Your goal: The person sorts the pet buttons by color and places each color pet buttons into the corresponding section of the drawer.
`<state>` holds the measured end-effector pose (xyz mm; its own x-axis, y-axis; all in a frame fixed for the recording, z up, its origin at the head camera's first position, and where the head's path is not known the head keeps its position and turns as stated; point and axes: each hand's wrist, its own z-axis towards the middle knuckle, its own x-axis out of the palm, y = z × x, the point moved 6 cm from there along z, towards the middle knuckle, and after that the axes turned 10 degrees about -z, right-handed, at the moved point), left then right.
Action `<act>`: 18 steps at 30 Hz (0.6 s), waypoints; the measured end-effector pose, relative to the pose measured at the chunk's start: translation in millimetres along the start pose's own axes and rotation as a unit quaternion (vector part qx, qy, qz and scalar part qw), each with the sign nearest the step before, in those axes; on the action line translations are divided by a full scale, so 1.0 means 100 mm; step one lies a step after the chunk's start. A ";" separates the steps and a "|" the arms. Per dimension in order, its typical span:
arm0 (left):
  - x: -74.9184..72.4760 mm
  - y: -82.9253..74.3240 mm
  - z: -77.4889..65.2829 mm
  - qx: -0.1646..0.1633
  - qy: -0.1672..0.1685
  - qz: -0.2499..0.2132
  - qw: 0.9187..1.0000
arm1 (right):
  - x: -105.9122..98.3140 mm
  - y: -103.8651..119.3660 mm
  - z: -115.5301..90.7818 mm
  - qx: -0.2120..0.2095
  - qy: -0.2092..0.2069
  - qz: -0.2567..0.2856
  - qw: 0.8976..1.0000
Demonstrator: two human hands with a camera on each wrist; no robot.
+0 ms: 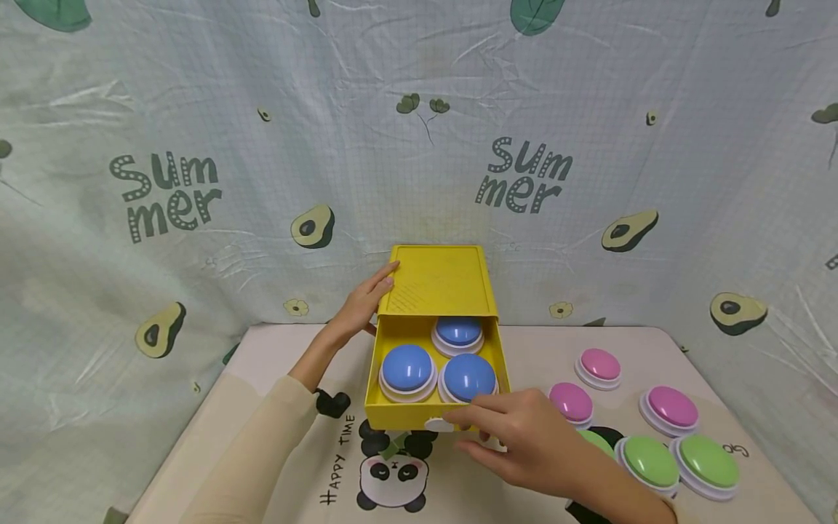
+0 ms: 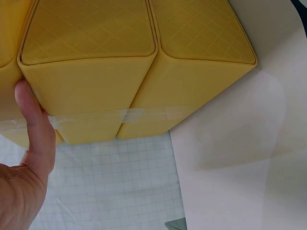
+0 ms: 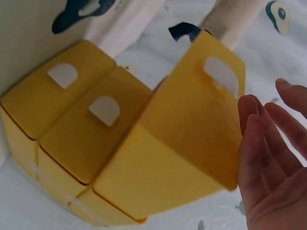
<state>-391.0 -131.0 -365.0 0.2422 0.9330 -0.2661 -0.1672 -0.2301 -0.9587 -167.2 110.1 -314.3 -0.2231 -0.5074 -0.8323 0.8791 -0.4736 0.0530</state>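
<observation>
A yellow drawer cabinet (image 1: 441, 280) stands at the back, its top drawer (image 1: 399, 418) pulled out. Inside lie three blue push buttons (image 1: 407, 367) with white bases, two in front and one behind, partly under the cabinet's top. My left hand (image 1: 356, 307) rests along the cabinet's left side, fingers extended. My right hand (image 1: 524, 437) is at the drawer's front beside the white tab handle (image 1: 437, 424). In the right wrist view, its loosely bent fingers (image 3: 252, 139) are at the drawer front's edge, gripping nothing. Two closed drawers (image 3: 72, 96) show below the open one.
To the right on the table lie three pink push buttons (image 1: 671, 406) and three green ones (image 1: 708, 460), one green partly behind my right hand. A patterned cloth (image 1: 353, 160) hangs behind the table (image 1: 288, 466). Clear tape (image 2: 134, 115) crosses the cabinet's side.
</observation>
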 end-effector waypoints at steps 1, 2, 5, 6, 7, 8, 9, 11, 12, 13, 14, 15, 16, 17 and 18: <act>0.00 0.00 0.00 0.001 0.001 -0.001 1.000 | 0.03 0.02 -0.02 0.003 -0.002 -0.007 1.000; 0.00 0.00 0.00 0.002 0.002 -0.001 1.000 | 0.06 0.04 -0.04 0.006 -0.002 -0.015 1.000; 0.00 0.00 0.00 -0.001 0.001 -0.005 1.000 | 0.14 0.09 -0.09 0.014 0.000 -0.037 0.999; 0.00 0.00 0.00 -0.001 0.002 -0.005 1.000 | 0.16 0.10 -0.10 0.016 -0.001 -0.044 0.999; -0.01 0.00 0.01 -0.001 0.003 -0.006 1.000 | 0.17 0.11 -0.11 0.020 -0.002 -0.048 0.999; -0.01 0.00 0.01 -0.003 0.004 -0.007 1.000 | 0.19 0.11 -0.12 0.022 -0.006 -0.053 0.998; 0.00 -0.05 -0.02 -0.007 0.004 -0.007 1.000 | 0.21 0.10 -0.12 0.031 -0.006 -0.053 0.998; 0.02 -0.15 -0.08 -0.013 0.009 -0.007 1.000 | 0.24 0.09 -0.14 0.049 -0.009 -0.047 0.998; 0.03 -0.21 -0.12 -0.015 0.012 -0.007 1.000 | 0.26 0.07 -0.14 0.058 -0.011 -0.042 0.997; 0.04 -0.26 -0.15 -0.018 0.015 -0.007 1.000 | 0.28 0.06 -0.15 0.069 -0.010 -0.032 0.997; 0.05 -0.32 -0.18 -0.020 0.017 -0.008 1.000 | 0.29 0.05 -0.16 0.078 -0.010 -0.024 0.997; 0.06 -0.37 -0.22 -0.021 0.019 -0.007 1.000 | 0.32 0.03 -0.17 0.088 -0.007 -0.012 0.996; 0.06 -0.37 -0.22 -0.021 0.019 -0.007 1.000 | 0.34 0.02 -0.17 0.094 -0.006 0.003 0.996; 0.07 -0.38 -0.22 -0.021 0.019 -0.007 1.000 | 0.36 0.01 -0.18 0.101 -0.003 0.018 0.995; 0.07 -0.38 -0.23 -0.021 0.019 -0.008 1.000 | 0.39 0.00 -0.18 0.110 -0.001 0.037 0.993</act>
<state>-361.5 -122.3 -332.8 0.2810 0.9255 -0.2540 -0.1233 -0.2277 -0.9659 -168.3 103.8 -356.9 -0.1624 -0.5474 -0.8210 0.7792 -0.5816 0.2336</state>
